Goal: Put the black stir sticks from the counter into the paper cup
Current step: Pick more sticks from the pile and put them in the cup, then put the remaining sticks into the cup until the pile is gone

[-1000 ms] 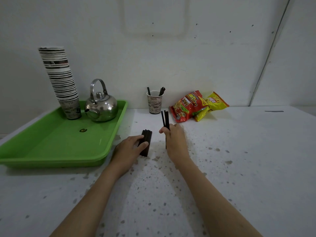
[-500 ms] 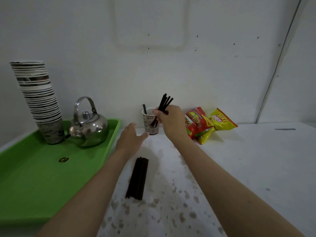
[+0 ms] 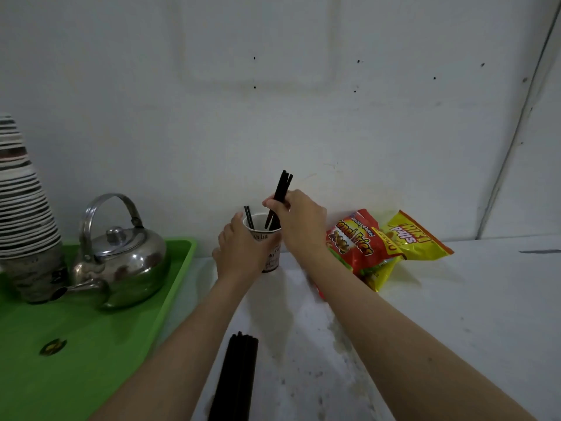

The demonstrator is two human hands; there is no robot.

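On a speckled white table point(image 3: 394, 314) against a white wall, the left hand point(image 3: 243, 250) grips the paper cup point(image 3: 267, 238) steady while the right hand point(image 3: 299, 218) pinches stir sticks point(image 3: 280, 192) entering it, best lowered slowly; a bundle point(image 3: 236, 378) lies nearer.

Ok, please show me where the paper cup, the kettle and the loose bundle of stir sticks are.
paper cup point(image 3: 271, 260), head view, lower side wall.
kettle point(image 3: 130, 262), head view, steel body.
bundle of stir sticks point(image 3: 238, 369), head view, middle of the bundle.

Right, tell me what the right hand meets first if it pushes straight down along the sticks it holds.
Probably the inside of the paper cup: the right hand pinches the stir sticks, their lower ends already inside it.
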